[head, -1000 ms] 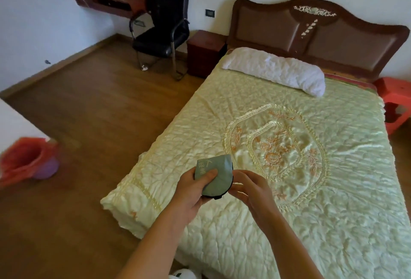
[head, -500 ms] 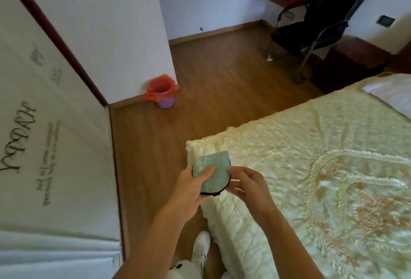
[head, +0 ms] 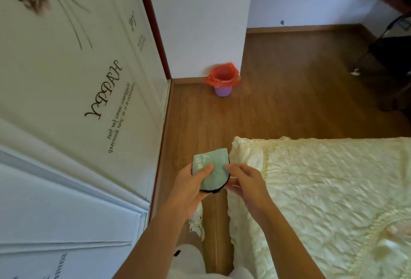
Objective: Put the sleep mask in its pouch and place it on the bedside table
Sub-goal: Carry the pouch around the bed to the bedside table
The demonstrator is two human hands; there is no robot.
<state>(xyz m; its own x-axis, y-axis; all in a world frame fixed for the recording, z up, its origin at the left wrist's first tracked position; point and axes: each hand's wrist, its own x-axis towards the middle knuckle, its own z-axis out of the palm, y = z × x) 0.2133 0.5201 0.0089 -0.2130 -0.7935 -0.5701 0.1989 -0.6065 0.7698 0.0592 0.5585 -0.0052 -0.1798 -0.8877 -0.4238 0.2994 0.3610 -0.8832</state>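
A pale green pouch with white print and a black edge is held in front of me, above the floor at the bed's corner. My left hand grips it from the left, thumb on its face. My right hand pinches its right edge with the fingertips. The sleep mask itself does not show; I cannot tell whether it is inside the pouch. The bedside table is out of view.
The bed with a cream quilted cover fills the lower right. A white wardrobe door with printed lettering stands close on the left. A small purple bin with a red bag sits by the wall. A black chair is at the far right.
My view has swung left, from the bed's head and pillow to the wardrobe and bin. Both hands keep the same hold on the pouch.
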